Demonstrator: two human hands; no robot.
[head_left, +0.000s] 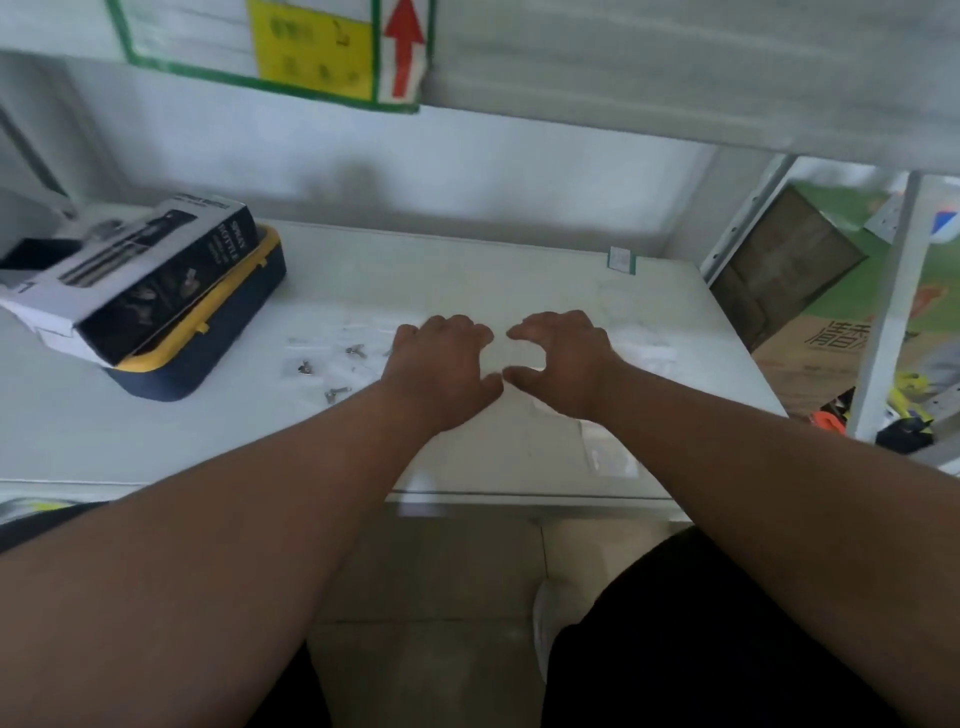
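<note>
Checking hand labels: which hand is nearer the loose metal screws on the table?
Left. The left hand sits just right of the screws; the right hand lies farther right, beyond it.

Small silver metal screws (336, 393) are lying just left of the left hand (441, 364); further left, a grey cardboard box (130, 280) is resting on a blue-and-yellow plastic case (208, 358).

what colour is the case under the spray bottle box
Navy blue case with a yellow rim, under the box; the head view shows it best.
</note>
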